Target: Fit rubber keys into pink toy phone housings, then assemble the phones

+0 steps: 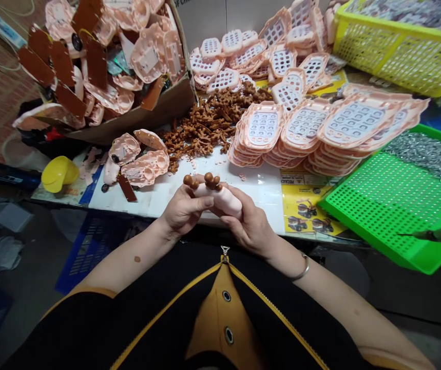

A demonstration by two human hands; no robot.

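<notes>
Between my two hands, just over the front edge of the table, is a pale pink plastic toy part (228, 202) with brown rounded knobs (211, 181) along its upper side. My left hand (185, 208) grips its left end, the thumb laid across it. Around the right end, the fingers and thumb of my right hand (249, 221) are closed. The underside of the part is hidden by my fingers. Beyond my hands lies a heap of small brown plastic pieces (208, 121). Several pink shell halves (145, 167) with wires and a brown board lie to the left.
A cardboard box (135, 121) full of pink shells stands back left, near a yellow cup-shaped piece (59, 173). Stacked pink keypad panels (264, 128) fill the right. Further right are a green tray (389, 205) of screws, a screwdriver-like tool (439, 235) and a yellow basket (397, 56).
</notes>
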